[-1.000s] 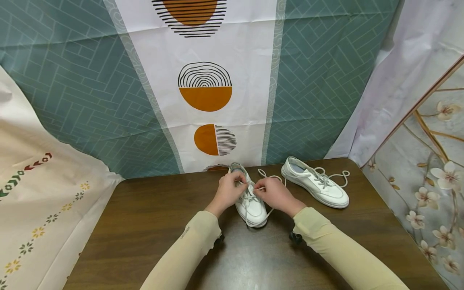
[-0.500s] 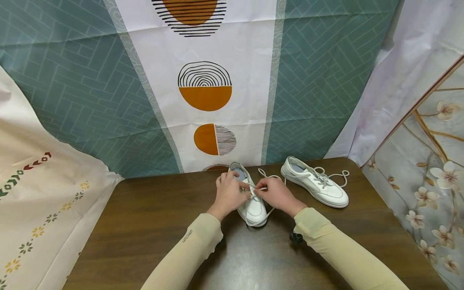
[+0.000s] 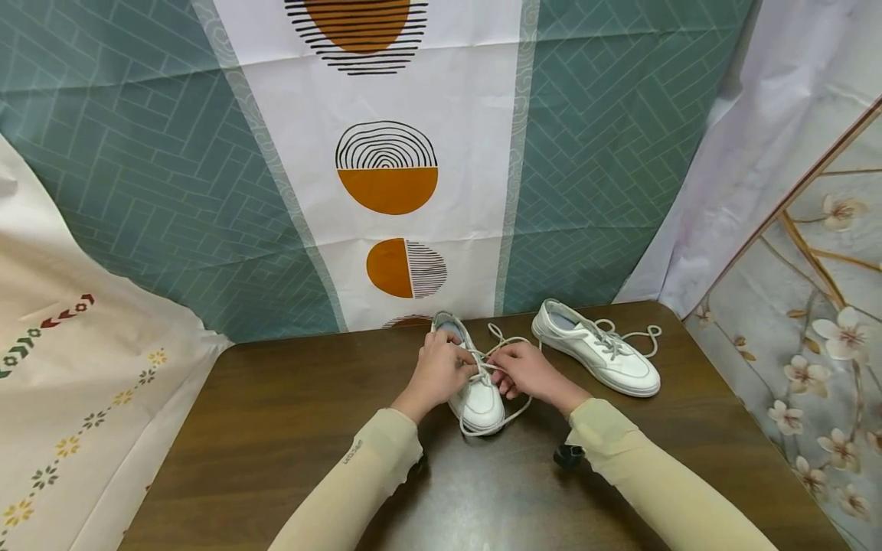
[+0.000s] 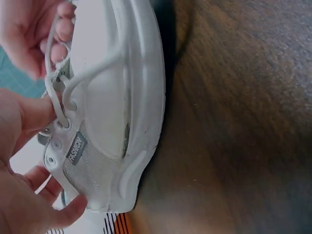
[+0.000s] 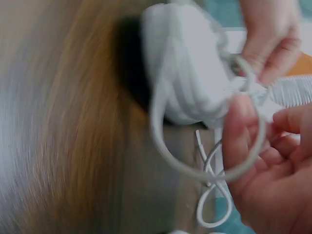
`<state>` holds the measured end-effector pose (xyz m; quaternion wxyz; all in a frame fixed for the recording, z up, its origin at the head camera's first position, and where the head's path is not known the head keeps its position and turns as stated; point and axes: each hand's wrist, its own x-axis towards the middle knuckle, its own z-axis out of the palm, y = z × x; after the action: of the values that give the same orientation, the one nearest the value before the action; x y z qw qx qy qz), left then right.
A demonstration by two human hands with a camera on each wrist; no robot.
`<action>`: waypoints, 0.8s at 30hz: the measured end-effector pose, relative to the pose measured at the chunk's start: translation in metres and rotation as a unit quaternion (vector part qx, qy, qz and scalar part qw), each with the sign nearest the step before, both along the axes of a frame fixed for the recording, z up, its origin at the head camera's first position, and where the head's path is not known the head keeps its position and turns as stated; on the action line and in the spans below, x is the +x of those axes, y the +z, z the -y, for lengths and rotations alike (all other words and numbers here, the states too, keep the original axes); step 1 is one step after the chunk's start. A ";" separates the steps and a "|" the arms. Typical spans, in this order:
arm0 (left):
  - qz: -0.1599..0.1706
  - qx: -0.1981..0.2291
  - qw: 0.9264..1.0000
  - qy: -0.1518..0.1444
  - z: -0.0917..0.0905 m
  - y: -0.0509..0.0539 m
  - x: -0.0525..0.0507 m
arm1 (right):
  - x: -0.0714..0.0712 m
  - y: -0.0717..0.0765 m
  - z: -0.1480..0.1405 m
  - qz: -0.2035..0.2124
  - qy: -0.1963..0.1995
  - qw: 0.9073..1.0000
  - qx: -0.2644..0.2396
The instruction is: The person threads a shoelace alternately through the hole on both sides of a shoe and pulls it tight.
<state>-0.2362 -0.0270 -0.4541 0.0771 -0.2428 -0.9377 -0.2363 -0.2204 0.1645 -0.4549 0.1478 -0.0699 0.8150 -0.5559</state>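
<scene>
A white sneaker [image 3: 480, 402] lies on the brown table in the head view, its toe towards me. My left hand [image 3: 439, 373] holds it by the tongue and opening; in the left wrist view the thumb [image 4: 36, 113] reaches in beneath the laces and a fingertip [image 4: 74, 209] touches the collar edge. On the other side, my right hand [image 3: 527, 373] pinches the white shoelace [image 3: 518, 414], whose slack loops around the toe. The right wrist view shows that loop crossing in front of the fingers; their exact grip is partly hidden.
A second white sneaker [image 3: 606, 353] stands to the right, its laces loose over its top. A loose lace end [image 5: 214, 207] lies between the shoes. The dark wooden table [image 3: 289, 428] meets a patterned cloth [image 3: 386, 268] at its back edge.
My left hand has gone from pinching the lace to spreading over the shoe's opening. My right hand has turned and shifted slightly right and down, and the lace loop near the toe has widened.
</scene>
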 end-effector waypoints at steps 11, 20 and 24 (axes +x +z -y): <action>0.054 0.117 0.992 0.004 0.000 -0.002 -0.001 | 0.009 -0.003 -0.006 0.125 0.020 0.992 0.012; 0.106 0.225 0.968 0.016 0.020 0.010 -0.010 | 0.013 -0.013 0.005 0.059 -0.024 0.997 0.046; 0.133 0.367 0.920 0.030 0.033 0.025 -0.014 | 0.012 -0.015 0.005 0.072 -0.025 0.997 0.025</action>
<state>-0.2499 -0.0604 -0.4294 0.0430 -0.1355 -0.7937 -0.5915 -0.2086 0.1594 -0.4699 0.1943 -0.0056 0.8175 -0.5422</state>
